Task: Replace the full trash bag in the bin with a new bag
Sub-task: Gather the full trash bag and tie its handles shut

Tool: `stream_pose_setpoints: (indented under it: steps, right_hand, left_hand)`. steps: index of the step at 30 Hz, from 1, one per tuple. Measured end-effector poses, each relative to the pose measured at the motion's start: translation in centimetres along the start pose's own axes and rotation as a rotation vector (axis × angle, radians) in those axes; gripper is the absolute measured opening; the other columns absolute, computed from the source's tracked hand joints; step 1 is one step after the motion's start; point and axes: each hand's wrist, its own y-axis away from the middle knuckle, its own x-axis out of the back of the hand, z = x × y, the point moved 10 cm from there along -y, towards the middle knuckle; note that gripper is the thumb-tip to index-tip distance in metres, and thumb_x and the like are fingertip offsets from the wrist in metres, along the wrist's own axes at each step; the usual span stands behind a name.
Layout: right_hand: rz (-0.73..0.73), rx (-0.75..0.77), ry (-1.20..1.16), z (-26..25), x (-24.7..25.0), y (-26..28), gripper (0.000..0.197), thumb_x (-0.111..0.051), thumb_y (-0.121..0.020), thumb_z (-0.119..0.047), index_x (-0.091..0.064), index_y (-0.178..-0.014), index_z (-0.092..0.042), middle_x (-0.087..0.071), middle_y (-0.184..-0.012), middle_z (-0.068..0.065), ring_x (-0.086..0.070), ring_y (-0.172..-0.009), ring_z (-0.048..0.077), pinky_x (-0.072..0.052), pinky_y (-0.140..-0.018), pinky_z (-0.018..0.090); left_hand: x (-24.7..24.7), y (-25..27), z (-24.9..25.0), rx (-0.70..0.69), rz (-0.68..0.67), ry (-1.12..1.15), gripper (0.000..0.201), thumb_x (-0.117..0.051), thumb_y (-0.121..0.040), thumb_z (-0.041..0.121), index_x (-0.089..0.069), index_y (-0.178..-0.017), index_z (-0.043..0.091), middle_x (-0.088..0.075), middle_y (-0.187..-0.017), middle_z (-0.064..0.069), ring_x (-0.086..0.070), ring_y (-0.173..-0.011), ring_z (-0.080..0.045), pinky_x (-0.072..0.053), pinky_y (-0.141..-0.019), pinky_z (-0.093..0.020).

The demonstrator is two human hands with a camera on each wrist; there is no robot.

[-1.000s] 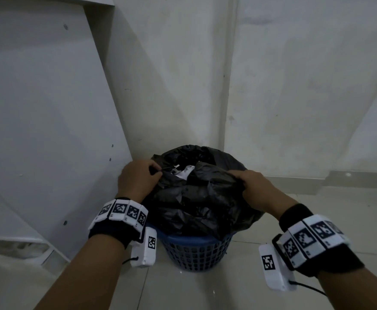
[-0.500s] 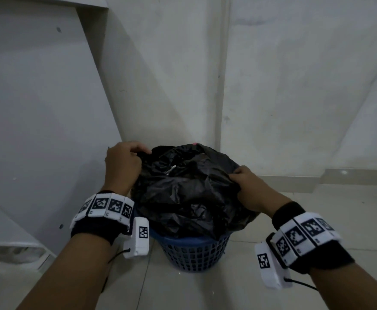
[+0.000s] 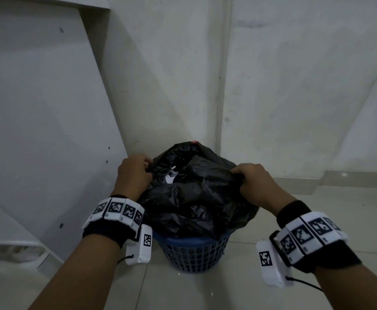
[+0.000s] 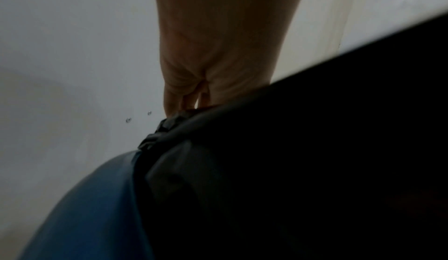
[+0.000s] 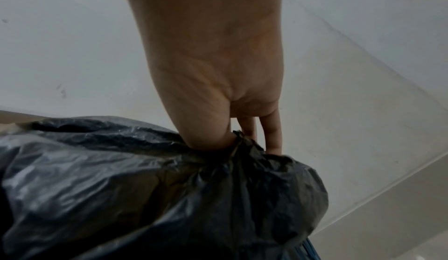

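Note:
A full black trash bag point(image 3: 196, 198) bulges out of a blue lattice bin point(image 3: 194, 253) standing on the floor in a wall corner. My left hand point(image 3: 136, 171) grips the bag's left edge, its fingers curled round the bunched plastic point(image 4: 169, 124). On the opposite side my right hand point(image 3: 252, 182) clutches the bag's right edge, thumb and fingers pinching the gathered plastic point(image 5: 240, 145). White paper scraps point(image 3: 170, 177) show through the bag's open mouth. The blue bin rim point(image 4: 92, 206) shows below the left hand.
A white slanted panel point(image 3: 37, 130) leans against the wall on the left, close to the bin. Pale walls meet behind the bin at a corner point(image 3: 224, 86). A low skirting ledge point(image 3: 350, 182) runs along the right wall. Light floor tiles point(image 3: 183, 291) lie in front.
Both hands have lifted the bag's edges upward and apart, so the bag stands taller above the bin rim. The left hand shifted from the top of the bag to its outer left edge.

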Motion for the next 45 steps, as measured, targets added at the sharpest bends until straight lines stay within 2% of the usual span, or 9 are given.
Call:
stream_pose_setpoints:
  steps: [4,10,13,18,21,24,29,36,45]
  right_hand:
    - [0.088,0.036,-0.070,-0.7,1.8,0.1,0.055,-0.050,-0.072,0.017,-0.073,-0.114,-0.010,-0.066,-0.121,0.014,-0.059,-0.115,0.033,-0.049,-0.095,0.036]
    - [0.117,-0.041,-0.241,0.0,2.7,0.2,0.057,-0.052,-0.074,0.013,-0.067,-0.123,-0.010,-0.061,-0.128,0.010,-0.055,-0.120,0.026,-0.042,-0.097,0.027]
    - [0.122,-0.125,-0.332,0.7,2.7,0.1,0.035,-0.044,-0.092,-0.008,-0.072,-0.113,-0.013,-0.065,-0.116,0.001,-0.058,-0.109,0.023,-0.045,-0.098,0.034]
    - [0.244,-0.196,-0.335,1.4,3.3,0.0,0.052,-0.052,-0.093,-0.043,-0.071,-0.083,0.004,-0.070,-0.078,0.019,-0.065,-0.075,0.032,-0.047,-0.070,0.035]
    - [0.241,-0.133,-0.322,0.5,3.3,0.1,0.010,-0.080,-0.078,-0.024,-0.077,-0.075,-0.015,-0.071,-0.071,-0.003,-0.067,-0.074,0.012,-0.049,-0.073,0.025]
    - [0.113,-0.127,-0.301,0.2,2.1,-0.1,0.021,-0.088,-0.069,-0.018,-0.074,-0.083,-0.025,-0.070,-0.080,-0.005,-0.068,-0.082,0.011,-0.048,-0.067,0.017]
    - [0.002,-0.082,-0.248,-0.6,0.7,-0.1,0.023,-0.087,-0.072,-0.033,-0.070,-0.087,-0.033,-0.071,-0.087,-0.005,-0.067,-0.083,0.010,-0.051,-0.074,0.024]
    - [0.349,-0.028,-0.263,-1.2,3.9,0.1,0.018,-0.066,-0.086,-0.010,-0.066,-0.084,-0.028,-0.067,-0.081,-0.007,-0.054,-0.063,-0.002,-0.034,-0.049,0.008]
    - [0.544,0.047,-0.530,-2.3,7.5,0.3,0.021,-0.060,-0.094,-0.012,-0.063,-0.081,-0.027,-0.067,-0.085,-0.005,-0.055,-0.060,0.005,-0.039,-0.055,0.015]
  left_hand:
    - [-0.8,-0.2,0.0,-0.011,-0.089,-0.024,0.048,-0.056,-0.085,-0.003,-0.063,-0.129,0.016,-0.065,-0.128,-0.014,-0.060,-0.116,-0.034,-0.048,-0.095,-0.036]
    - [0.2,-0.7,-0.9,-0.009,-0.038,-0.059,0.044,-0.052,-0.086,-0.005,-0.068,-0.124,0.009,-0.067,-0.123,-0.020,-0.061,-0.113,-0.038,-0.046,-0.101,-0.039]
    - [0.2,-0.6,-1.6,0.000,-0.054,-0.074,0.036,-0.050,-0.086,-0.006,-0.073,-0.113,0.005,-0.070,-0.113,-0.022,-0.064,-0.103,-0.039,-0.050,-0.090,-0.039]
    - [0.2,-0.3,-2.8,0.087,-0.071,0.036,0.035,-0.045,-0.089,-0.001,-0.069,-0.111,0.010,-0.067,-0.116,-0.017,-0.060,-0.107,-0.038,-0.046,-0.083,-0.036]
    - [-0.4,-0.3,-3.4,0.135,-0.085,0.127,0.022,-0.043,-0.095,0.025,-0.064,-0.103,0.021,-0.065,-0.104,-0.003,-0.059,-0.099,-0.030,-0.043,-0.078,-0.035]
    - [-0.3,-0.3,-3.5,0.128,-0.056,0.064,0.026,-0.055,-0.091,0.057,-0.064,-0.104,0.036,-0.058,-0.098,0.011,-0.057,-0.092,-0.020,-0.048,-0.083,-0.034]
    - [1.8,-0.5,-3.3,0.097,0.138,0.025,0.040,-0.049,-0.084,0.065,-0.073,-0.092,0.035,-0.071,-0.090,0.002,-0.066,-0.089,-0.030,-0.056,-0.077,-0.039]
    - [4.4,-0.3,-1.8,0.120,0.324,0.342,0.024,-0.061,-0.094,0.042,-0.075,-0.102,0.024,-0.074,-0.101,0.001,-0.066,-0.096,-0.022,-0.049,-0.083,-0.030]
    - [7.5,-0.5,2.3,-0.037,0.357,0.571,0.011,-0.061,-0.096,0.040,-0.069,-0.097,0.033,-0.069,-0.094,0.010,-0.065,-0.092,-0.011,-0.048,-0.082,-0.024]
